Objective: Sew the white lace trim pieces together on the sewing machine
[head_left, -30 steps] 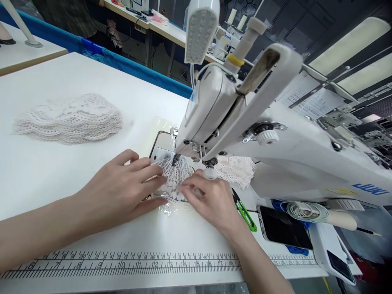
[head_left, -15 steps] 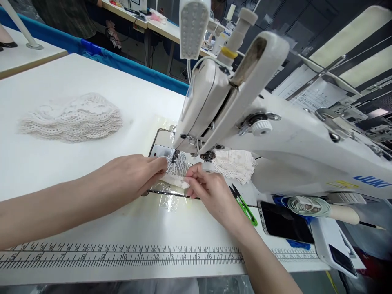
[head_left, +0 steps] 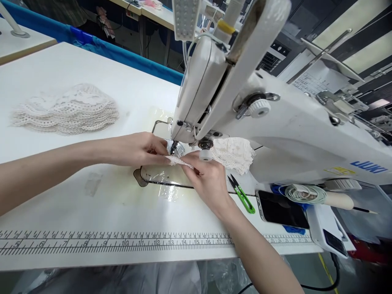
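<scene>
Just in front of the needle of a white sewing machine (head_left: 199,94), a strip of white lace (head_left: 177,161) is stretched between both hands. My left hand (head_left: 145,150) pinches its left end between thumb and fingers. At the other end, my right hand (head_left: 206,171) grips the lace, fingers curled round it. The presser foot (head_left: 174,147) stands right behind the strip; whether it touches the lace I cannot tell. More white lace (head_left: 234,154) lies bunched under the machine arm, to the right of the needle.
A stack of white lace pieces (head_left: 69,110) rests on the table at left. Right of my right hand lie green thread snips (head_left: 241,194), a phone (head_left: 281,209) and a coil of pale cord (head_left: 306,194). A printed ruler (head_left: 122,243) runs along the front edge.
Both hands have moved up towards the needle with the lace strip, now folded or bunched between them. The white threads that fanned out behind it are mostly hidden. The camera view has shifted slightly.
</scene>
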The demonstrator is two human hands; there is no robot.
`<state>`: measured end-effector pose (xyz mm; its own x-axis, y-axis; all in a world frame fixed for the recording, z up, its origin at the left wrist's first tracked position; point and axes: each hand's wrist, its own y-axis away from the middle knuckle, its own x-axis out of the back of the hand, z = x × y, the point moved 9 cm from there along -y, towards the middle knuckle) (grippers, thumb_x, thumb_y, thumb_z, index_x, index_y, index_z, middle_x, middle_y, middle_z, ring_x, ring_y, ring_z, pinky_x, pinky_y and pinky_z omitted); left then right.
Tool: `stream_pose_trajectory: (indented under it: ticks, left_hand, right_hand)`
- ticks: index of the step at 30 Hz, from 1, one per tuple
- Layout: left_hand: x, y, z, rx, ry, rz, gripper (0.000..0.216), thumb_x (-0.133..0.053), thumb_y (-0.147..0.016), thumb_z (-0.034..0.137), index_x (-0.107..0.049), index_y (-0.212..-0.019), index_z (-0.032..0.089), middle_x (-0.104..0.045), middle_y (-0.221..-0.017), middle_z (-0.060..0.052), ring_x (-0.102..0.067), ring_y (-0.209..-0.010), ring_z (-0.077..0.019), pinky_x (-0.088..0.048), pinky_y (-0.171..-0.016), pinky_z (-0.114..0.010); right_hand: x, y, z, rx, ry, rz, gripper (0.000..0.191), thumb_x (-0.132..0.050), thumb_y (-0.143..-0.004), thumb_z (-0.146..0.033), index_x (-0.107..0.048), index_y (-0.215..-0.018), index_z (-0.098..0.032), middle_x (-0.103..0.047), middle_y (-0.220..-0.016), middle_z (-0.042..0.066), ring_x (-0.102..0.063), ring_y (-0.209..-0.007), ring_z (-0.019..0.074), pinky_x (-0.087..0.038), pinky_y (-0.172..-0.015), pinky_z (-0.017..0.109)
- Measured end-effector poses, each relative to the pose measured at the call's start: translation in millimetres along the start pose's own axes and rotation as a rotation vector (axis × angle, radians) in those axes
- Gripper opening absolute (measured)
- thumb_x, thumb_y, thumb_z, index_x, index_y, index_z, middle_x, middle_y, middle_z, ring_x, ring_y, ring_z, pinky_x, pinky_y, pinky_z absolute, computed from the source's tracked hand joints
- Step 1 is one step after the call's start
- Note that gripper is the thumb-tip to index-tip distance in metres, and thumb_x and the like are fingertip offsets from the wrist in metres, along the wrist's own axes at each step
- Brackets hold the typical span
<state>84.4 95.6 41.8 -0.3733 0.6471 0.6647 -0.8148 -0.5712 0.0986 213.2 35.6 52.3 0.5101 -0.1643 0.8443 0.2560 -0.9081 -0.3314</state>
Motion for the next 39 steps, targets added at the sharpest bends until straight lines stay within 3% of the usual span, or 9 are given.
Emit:
stream_pose_trajectory:
  ticks: [3, 5, 9, 11, 14, 16, 30, 39]
  left_hand:
    - [-5.8, 7.8, 3.2, -0.083, 0.044, 0.045, 0.046, -0.047, -0.1, 0.04, -0.064, -0.062, 0.02, -0.056, -0.073, -0.002, -0.052, -0.06, -0.0142, -0.045, -0.056, -0.029]
    - [-12.0, 15.8, 9.2, -0.192, -0.057, 0.125, 0.044, -0.045, -0.103, 0.035, -0.07, -0.069, 0.02, -0.059, -0.078, -0.003, -0.055, -0.063, -0.0142, -0.045, -0.058, -0.029]
    - [-27.4, 44.9, 33.0, -0.457, -0.607, 0.467, 0.037, -0.043, -0.108, 0.024, -0.078, -0.096, 0.024, -0.069, -0.084, -0.002, -0.062, -0.079, -0.0175, -0.048, -0.081, -0.036]
    - [-36.8, 57.6, 40.3, -0.497, -0.815, 0.6, 0.029, -0.047, -0.107, 0.019, -0.075, -0.112, 0.024, -0.077, -0.101, -0.001, -0.066, -0.099, -0.0196, -0.046, -0.096, -0.039]
    - [-45.5, 60.5, 39.2, -0.433, -0.896, 0.586, 0.029, -0.047, -0.107, 0.016, -0.071, -0.122, 0.022, -0.075, -0.131, -0.002, -0.061, -0.128, -0.0212, -0.041, -0.106, -0.04]
    - [-47.0, 59.2, 38.1, -0.404, -0.881, 0.549, 0.031, -0.044, -0.107, 0.016, -0.071, -0.122, 0.022, -0.075, -0.132, -0.002, -0.06, -0.132, -0.0218, -0.04, -0.108, -0.041]
    - [-32.1, 47.6, 29.9, -0.385, -0.864, 0.59, 0.036, -0.038, -0.111, 0.025, -0.074, -0.117, 0.025, -0.081, -0.116, -0.002, -0.073, -0.114, -0.018, -0.038, -0.109, -0.04]
    - [-25.8, 37.0, 19.0, -0.372, -0.864, 0.58, 0.029, -0.045, -0.108, 0.022, -0.071, -0.12, 0.024, -0.079, -0.123, -0.004, -0.072, -0.118, -0.0218, -0.036, -0.109, -0.043]
  right_hand:
    - [-4.8, 1.3, -2.6, -0.006, -0.013, -0.078, 0.027, -0.06, -0.099, -0.016, -0.081, -0.114, -0.024, -0.08, -0.1, 0.002, -0.069, -0.069, 0.013, -0.05, -0.064, 0.024]
    - [-7.0, 3.4, -7.7, 0.044, 0.022, -0.117, 0.024, -0.061, -0.098, -0.016, -0.082, -0.109, -0.024, -0.08, -0.105, 0.002, -0.07, -0.072, 0.0134, -0.05, -0.065, 0.025]
    - [-2.7, 10.0, -27.9, 0.29, 0.151, -0.054, 0.022, -0.06, -0.096, -0.012, -0.081, -0.096, -0.02, -0.08, -0.112, 0.003, -0.07, -0.086, 0.0182, -0.049, -0.066, 0.029]
    - [-0.4, 13.1, -35.2, 0.376, 0.179, -0.01, 0.022, -0.059, -0.096, -0.01, -0.079, -0.094, -0.018, -0.081, -0.111, 0.002, -0.069, -0.092, 0.0205, -0.049, -0.07, 0.032]
    - [0.4, 13.6, -38.1, 0.399, 0.17, 0.011, 0.022, -0.058, -0.097, -0.009, -0.079, -0.097, -0.017, -0.082, -0.107, 0.0, -0.068, -0.088, 0.02, -0.049, -0.073, 0.034]
    - [0.9, 13.0, -38.5, 0.395, 0.16, 0.018, 0.023, -0.058, -0.096, -0.007, -0.078, -0.097, -0.017, -0.083, -0.106, -0.001, -0.068, -0.086, 0.0197, -0.048, -0.074, 0.034]
    - [-7.2, 7.7, -30.7, 0.367, 0.252, 0.039, 0.026, -0.056, -0.098, -0.007, -0.078, -0.096, -0.02, -0.083, -0.11, 0.0, -0.071, -0.086, 0.0178, -0.051, -0.076, 0.033]
    - [-14.2, -0.2, -15.9, 0.304, 0.329, 0.052, 0.03, -0.057, -0.099, -0.007, -0.079, -0.109, -0.024, -0.081, -0.116, 0.001, -0.071, -0.096, 0.0205, -0.056, -0.084, 0.034]
